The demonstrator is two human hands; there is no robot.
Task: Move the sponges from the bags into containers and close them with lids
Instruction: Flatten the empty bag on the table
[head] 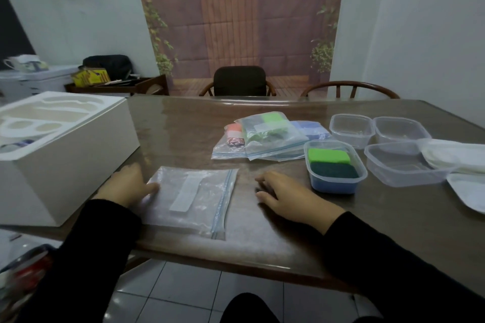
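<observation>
Sponges are split between two places: a green one and a dark green one sit stacked over something blue in the clear rectangular plastic container (335, 166), lid not yet on, while the rest wait in the pile of clear zip bags (265, 136) farther back at mid-table. Three empty clear plastic containers (399, 164) stand to the right, and a stack of white lids (451, 156) lies just beside them at the table's right edge.

Directly in front lies a flat, clear zip bag with a blue seal strip (191, 198), apparently empty, though the blur makes that hard to confirm. The left hand (128, 182) rests on its left edge with relaxed fingers, gripping nothing. The right hand (286, 195) lies flat on the brown glossy table (183, 126), fingers loose, holding nothing, between the flat bag and the filled container.

Risks from here, as I judge them: the top sponges rise close to the rim, so a lid may not snap fully shut unless they are pressed down; and the slick bags could slide on the glossy top if pulled one-handed.
</observation>
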